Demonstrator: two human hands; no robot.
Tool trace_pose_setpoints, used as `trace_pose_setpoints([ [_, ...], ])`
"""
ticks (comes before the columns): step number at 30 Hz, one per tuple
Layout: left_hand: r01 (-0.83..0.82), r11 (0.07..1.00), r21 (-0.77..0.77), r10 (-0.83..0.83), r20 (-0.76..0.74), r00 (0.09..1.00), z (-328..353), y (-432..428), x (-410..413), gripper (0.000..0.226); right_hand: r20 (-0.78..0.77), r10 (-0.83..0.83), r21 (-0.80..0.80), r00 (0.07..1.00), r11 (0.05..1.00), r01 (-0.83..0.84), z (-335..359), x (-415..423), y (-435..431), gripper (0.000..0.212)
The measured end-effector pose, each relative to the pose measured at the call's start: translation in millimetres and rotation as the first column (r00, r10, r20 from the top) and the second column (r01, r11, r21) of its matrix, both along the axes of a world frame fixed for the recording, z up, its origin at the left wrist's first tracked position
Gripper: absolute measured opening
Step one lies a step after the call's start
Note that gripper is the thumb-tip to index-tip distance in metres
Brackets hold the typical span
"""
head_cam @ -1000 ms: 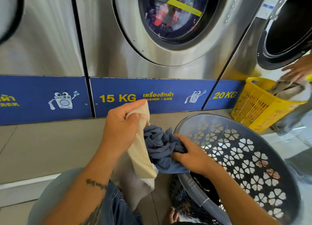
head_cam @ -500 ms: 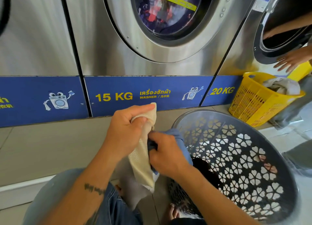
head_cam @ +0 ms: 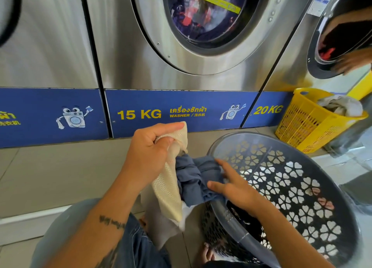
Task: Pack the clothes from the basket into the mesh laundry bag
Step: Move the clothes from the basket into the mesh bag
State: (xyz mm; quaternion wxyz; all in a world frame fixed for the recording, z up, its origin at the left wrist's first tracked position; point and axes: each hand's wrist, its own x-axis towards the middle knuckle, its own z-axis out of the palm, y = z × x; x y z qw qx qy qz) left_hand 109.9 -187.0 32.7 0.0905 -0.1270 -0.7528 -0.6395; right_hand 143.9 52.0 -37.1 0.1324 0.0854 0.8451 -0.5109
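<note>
My left hand (head_cam: 149,153) grips the top edge of a cream mesh laundry bag (head_cam: 168,189) and holds it up, so the bag hangs down between my knees. A grey-blue garment (head_cam: 193,179) bulges out of the bag's mouth on its right side. My right hand (head_cam: 233,185) pinches the garment's folds between thumb and fingers, right at the near rim of the grey laundry basket (head_cam: 285,179). The basket is tilted toward me, and dark clothes (head_cam: 239,219) lie deep inside it.
Steel washing machines (head_cam: 181,46) with a blue band line the wall ahead. A yellow basket (head_cam: 310,125) holding pale laundry stands at the right, where another person's hand (head_cam: 352,62) reaches at the 20 KG machine's open door. My jeans-clad knee (head_cam: 132,247) is below.
My right hand pushed the blue garment into the bag's mouth, then drew back right, so more of the garment shows again. The left hand kept its hold on the bag.
</note>
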Motion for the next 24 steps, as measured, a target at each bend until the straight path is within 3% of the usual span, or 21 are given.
trace_pose_setpoints([
  [1, 0.004, 1.0, -0.004, -0.004, -0.004, 1.0, 0.0, 0.8, 0.4, 0.05, 0.015, -0.031, -0.087, 0.999, 0.996, 0.032, -6.3, 2.3, -0.5, 0.049],
  [2, 0.001, 1.0, -0.003, -0.001, -0.003, 1.0, -0.1, 0.7, 0.8, 0.049, -0.042, -0.065, -0.071, 0.997, 0.996, 0.062, -10.3, 3.1, -1.7, 0.032],
  [4, -0.008, 1.0, 0.001, 0.008, 0.006, 1.0, -1.1, -0.4, 1.1, 0.049, -0.228, -0.071, 0.144, 0.971, 0.984, 0.106, -4.7, 4.2, -7.8, 0.012],
  [6, -0.009, 1.0, -0.008, 0.009, 0.016, 1.0, -3.1, 0.2, 1.1, 0.047, -0.397, -0.048, 0.313, 0.917, 0.932, 0.184, 7.0, 2.9, -19.6, 0.014],
  [8, -0.012, 1.0, -0.017, 0.012, 0.006, 1.0, -3.7, 3.3, 1.5, 0.045, -0.538, -0.05, 0.26, 0.841, 0.94, 0.222, 23.5, 5.0, -42.6, 0.013],
  [10, -0.021, 1.0, -0.011, 0.021, -0.018, 1.0, -1.0, 5.7, 2.5, 0.044, -0.554, 0.043, 0.221, 0.831, 0.97, 0.097, 32.3, 7.8, -70.1, 0.012],
  [14, 0.016, 1.0, -0.002, -0.017, -0.034, 0.999, 4.5, 1.1, 5.4, 0.047, -0.249, 0.358, 0.195, 0.9, 0.929, -0.316, 8.8, 7.9, -101.5, 0.025],
  [16, 0.028, 0.999, -0.037, -0.029, -0.027, 0.999, 2.4, -1.8, 6.6, 0.05, -0.114, 0.405, 0.23, 0.907, 0.899, -0.372, 1.5, 0.9, -100.1, 0.025],
  [18, -0.015, 0.999, -0.034, 0.015, -0.001, 1.0, 0.0, -5.9, 5.9, 0.051, -0.099, 0.441, 0.285, 0.892, 0.872, -0.399, 1.9, -4.7, -97.1, 0.03],
  [20, -0.077, 0.997, 0.005, 0.076, 0.017, 0.997, 0.1, -11.9, 3.0, 0.05, -0.192, 0.426, 0.308, 0.884, 0.881, -0.358, 9.1, -4.8, -94.3, 0.034],
  [22, -0.112, 0.993, 0.035, 0.112, 0.011, 0.994, 1.6, -17.2, 0.4, 0.049, -0.35, 0.306, 0.297, 0.885, 0.932, -0.205, 17.4, -3.3, -86.2, 0.04],
  [24, -0.107, 0.993, 0.043, 0.107, 0.001, 0.994, 3.7, -18.6, 0.0, 0.05, -0.475, 0.231, 0.447, 0.849, 0.894, 0.007, 22.9, -3.2, -70.4, 0.051],
])
